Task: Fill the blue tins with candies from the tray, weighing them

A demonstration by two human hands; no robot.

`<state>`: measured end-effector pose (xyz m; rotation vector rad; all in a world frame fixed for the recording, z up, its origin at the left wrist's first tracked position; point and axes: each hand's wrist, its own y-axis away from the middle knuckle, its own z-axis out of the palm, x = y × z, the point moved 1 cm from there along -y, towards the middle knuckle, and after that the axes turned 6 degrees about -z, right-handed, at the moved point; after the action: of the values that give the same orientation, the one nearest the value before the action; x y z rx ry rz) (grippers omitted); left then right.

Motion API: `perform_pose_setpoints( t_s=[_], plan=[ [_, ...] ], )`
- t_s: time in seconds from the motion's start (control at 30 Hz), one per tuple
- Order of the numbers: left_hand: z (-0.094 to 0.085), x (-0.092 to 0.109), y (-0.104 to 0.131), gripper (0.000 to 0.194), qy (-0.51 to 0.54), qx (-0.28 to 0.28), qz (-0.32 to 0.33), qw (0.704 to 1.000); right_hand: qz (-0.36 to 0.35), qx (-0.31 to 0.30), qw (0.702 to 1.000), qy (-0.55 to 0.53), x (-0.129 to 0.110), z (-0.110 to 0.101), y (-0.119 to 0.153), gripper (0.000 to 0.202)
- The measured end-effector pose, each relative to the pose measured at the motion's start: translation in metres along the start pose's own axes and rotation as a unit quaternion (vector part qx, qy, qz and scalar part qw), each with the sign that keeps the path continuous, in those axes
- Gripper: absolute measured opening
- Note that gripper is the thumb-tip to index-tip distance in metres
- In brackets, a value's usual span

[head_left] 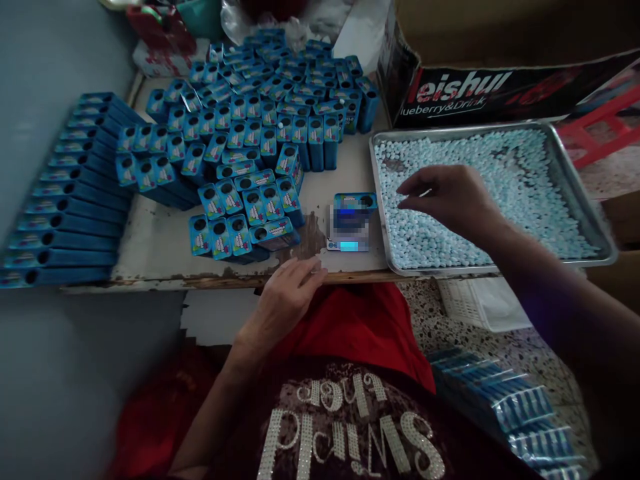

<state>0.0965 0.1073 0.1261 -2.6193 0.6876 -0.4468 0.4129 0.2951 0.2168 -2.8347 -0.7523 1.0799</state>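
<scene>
Head view: right hand over pale-blue tablets in a metal tray, pinched narrow, whether around a tablet impossible to tell; left hand loosely spread, empty, at the worktop edge, perhaps for steadiness. Between tray and blue boxes, a digital scale, apparently for short reach.

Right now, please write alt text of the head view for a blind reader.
A person's half-curled right hand is above a metal tray of small pale-blue pellets, while the left hand rests at the near edge of the table. Many blue containers crowd its left part; a small device with lit display sits between.
</scene>
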Motion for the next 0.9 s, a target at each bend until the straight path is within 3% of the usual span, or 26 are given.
perform_pose_setpoints(
  t_s=[0.23, 0.37, 0.5, 0.6, 0.7, 0.8, 0.9],
  plan=[
    [-0.005, 0.001, 0.003, 0.025, -0.007, -0.020, -0.005, 1.000, -0.060, 0.033, 0.997, -0.039, -0.030, 0.015, -0.021, 0.011],
    [-0.008, -0.003, 0.001, 0.024, -0.017, -0.008, -0.010, 1.000, -0.063, 0.053, 0.996, -0.020, -0.013, 0.014, -0.020, 0.010],
    [-0.008, -0.008, -0.009, 0.023, 0.006, 0.030, -0.039, 0.999, -0.017, 0.093, 0.995, -0.042, 0.015, 0.002, -0.006, 0.011],
    [-0.006, -0.009, -0.027, 0.030, 0.040, 0.063, -0.060, 0.995, 0.024, 0.107, 0.990, -0.090, 0.012, -0.001, 0.001, 0.012],
    [-0.002, -0.006, -0.048, 0.034, 0.050, 0.068, -0.050, 0.995, 0.005, 0.084, 0.994, -0.076, -0.014, 0.007, -0.001, 0.008],
    [0.000, -0.002, -0.060, 0.031, 0.045, 0.065, -0.046, 0.996, -0.069, 0.032, 0.997, -0.033, -0.037, 0.026, -0.007, 0.015],
    [-0.001, -0.001, -0.058, 0.028, 0.032, 0.049, -0.041, 0.997, -0.122, -0.011, 0.992, -0.008, -0.032, 0.041, -0.011, 0.026]
  ],
)
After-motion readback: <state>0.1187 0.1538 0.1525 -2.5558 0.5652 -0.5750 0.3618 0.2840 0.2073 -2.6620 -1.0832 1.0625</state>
